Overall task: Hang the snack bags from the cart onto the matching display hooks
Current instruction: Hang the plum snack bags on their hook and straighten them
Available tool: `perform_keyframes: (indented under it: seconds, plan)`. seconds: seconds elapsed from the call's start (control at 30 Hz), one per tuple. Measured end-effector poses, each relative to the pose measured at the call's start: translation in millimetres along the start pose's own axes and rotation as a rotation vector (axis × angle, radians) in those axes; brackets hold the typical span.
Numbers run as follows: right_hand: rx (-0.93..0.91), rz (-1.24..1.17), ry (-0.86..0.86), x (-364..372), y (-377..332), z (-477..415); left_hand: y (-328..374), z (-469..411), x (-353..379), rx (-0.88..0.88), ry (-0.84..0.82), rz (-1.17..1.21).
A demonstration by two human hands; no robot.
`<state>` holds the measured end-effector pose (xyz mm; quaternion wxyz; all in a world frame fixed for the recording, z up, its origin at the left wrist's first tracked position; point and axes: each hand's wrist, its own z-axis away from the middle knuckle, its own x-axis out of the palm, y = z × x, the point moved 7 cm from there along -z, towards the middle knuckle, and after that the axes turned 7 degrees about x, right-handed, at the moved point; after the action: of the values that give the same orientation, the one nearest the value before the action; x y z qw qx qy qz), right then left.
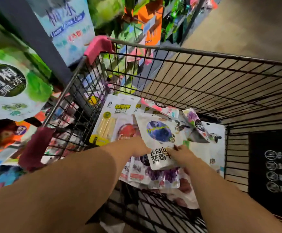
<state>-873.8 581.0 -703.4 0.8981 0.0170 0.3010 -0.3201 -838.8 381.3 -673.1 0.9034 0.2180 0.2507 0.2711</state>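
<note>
A tan floor runs along the cart's right side; hanging display bags crowd its left. The black wire cart holds loose snack bags across its bottom. Above them, the right hand pinches a white blueberry bag. The left hand meets the bag's left edge, its fingers hidden, so its grip cannot be told.
</note>
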Motion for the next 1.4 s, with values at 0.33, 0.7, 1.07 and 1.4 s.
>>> perform_keyframes:
  seconds: [0.33, 0.7, 1.07, 1.4]
  plan:
    - [0.084, -0.278, -0.138, 6, 2, -6, -7, -5, 24, -0.188, 0.079, 0.817]
    - [-0.055, -0.346, -0.353, -17, -47, 42, 7, 33, -7, -0.117, 0.243, 1.275]
    - [-0.669, -0.438, -0.238, -61, -131, 165, 17, 159, -89, 0.290, 0.609, 1.345]
    - [-0.986, -0.481, -0.564, -67, -236, 289, 12, 305, -145, 0.526, 1.025, 1.207]
